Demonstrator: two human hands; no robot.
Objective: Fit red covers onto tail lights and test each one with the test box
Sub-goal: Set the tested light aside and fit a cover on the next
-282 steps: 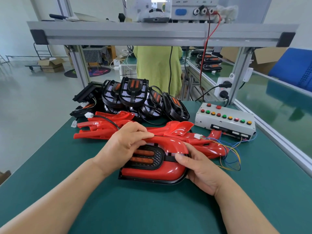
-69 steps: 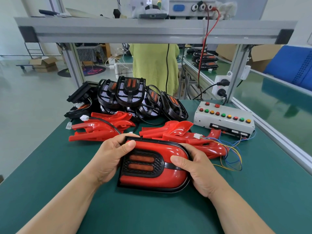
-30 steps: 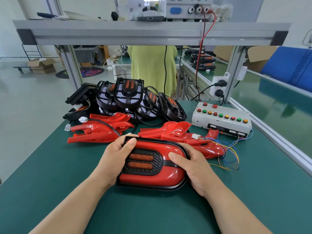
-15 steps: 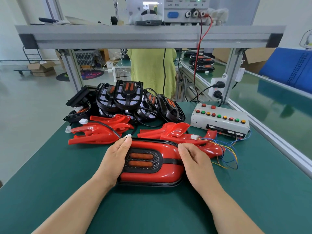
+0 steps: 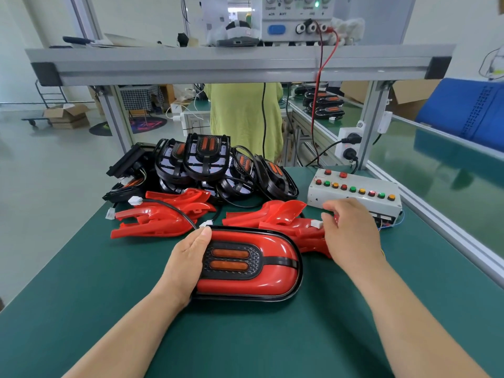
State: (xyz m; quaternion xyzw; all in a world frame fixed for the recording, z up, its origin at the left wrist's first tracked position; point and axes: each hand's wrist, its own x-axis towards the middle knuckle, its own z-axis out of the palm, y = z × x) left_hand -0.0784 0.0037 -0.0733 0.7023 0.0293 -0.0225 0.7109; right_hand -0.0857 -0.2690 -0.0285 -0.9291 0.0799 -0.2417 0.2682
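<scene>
Left hand (image 5: 188,257) holds the covered tail light (image 5: 261,268) on the mat (image 5: 109,296); right hand (image 5: 351,230) curls by the white connector (image 5: 316,223) (grip unclear) beside the test box (image 5: 354,192). Fumbled, it could misplug.

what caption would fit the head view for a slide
Left hand holds the red-covered tail light while the right hand reaches for a white connector beside the test box.
</scene>
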